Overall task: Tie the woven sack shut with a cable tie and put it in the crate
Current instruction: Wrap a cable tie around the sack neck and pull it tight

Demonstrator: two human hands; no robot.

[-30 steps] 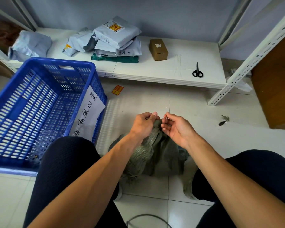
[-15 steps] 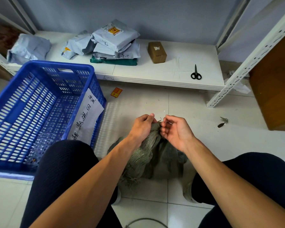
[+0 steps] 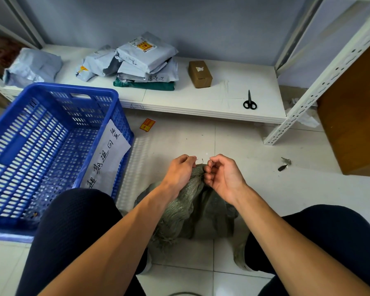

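A grey-green woven sack (image 3: pixel 199 208) sits on the tiled floor between my knees, its neck bunched upward. My left hand (image 3: pixel 179 171) grips the bunched neck from the left, fingers curled. My right hand (image 3: pixel 222 176) is curled against the neck from the right. A thin pale cable tie (image 3: pixel 201 160) shows between the two hands at the top of the neck; both hands pinch at it. The blue plastic crate (image 3: pixel 58 92) stands on the floor to the left, with nothing in it and a handwritten paper label on its near side.
A low white shelf (image 3: pixel 222 103) at the back holds grey mailer bags (image 3: pixel 145 58), a small cardboard box (image 3: pixel 200 74) and black scissors (image 3: pixel 249 101). A white perforated rack post (image 3: pixel 321 82) slants at right beside a wooden panel. Scraps lie on the floor at right.
My hands have parted slightly at the top of the sack's neck, and the right hand's fingers have curled in more. The sack stays in place.
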